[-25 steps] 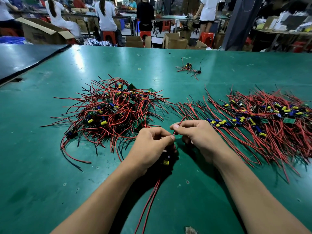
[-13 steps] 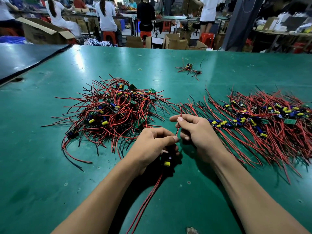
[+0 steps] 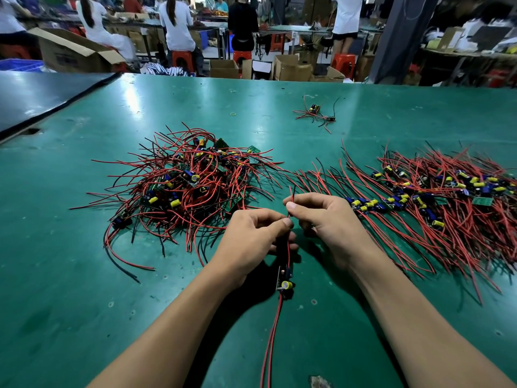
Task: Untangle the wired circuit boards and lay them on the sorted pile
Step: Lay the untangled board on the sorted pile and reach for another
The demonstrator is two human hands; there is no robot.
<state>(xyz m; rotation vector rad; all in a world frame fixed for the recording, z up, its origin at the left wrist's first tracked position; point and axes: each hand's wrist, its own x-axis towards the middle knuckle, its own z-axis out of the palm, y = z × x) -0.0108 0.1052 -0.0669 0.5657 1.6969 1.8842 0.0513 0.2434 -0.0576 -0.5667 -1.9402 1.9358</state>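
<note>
While left hand (image 3: pixel 251 242) and right hand (image 3: pixel 327 222) pinch wires (image 3: pixel 291 195), sorted pile (image 3: pixel 436 208) crowds the latter

A wide green table (image 3: pixel 70 275) with a glossy, scuffed top fills the foreground; a pale glare (image 3: pixel 131 93) of overhead light lies near its far left corner, and a darker table (image 3: pixel 36 96) sits against its left edge. Beyond the green table's far edge stand open cardboard boxes (image 3: pixel 291 68), red stools (image 3: pixel 181 58) and long workbenches (image 3: pixel 293 28), where people in white tops (image 3: pixel 176 23) sit or stand facing away. Past its far right corner rises a dark pillar (image 3: pixel 394 37).
</note>
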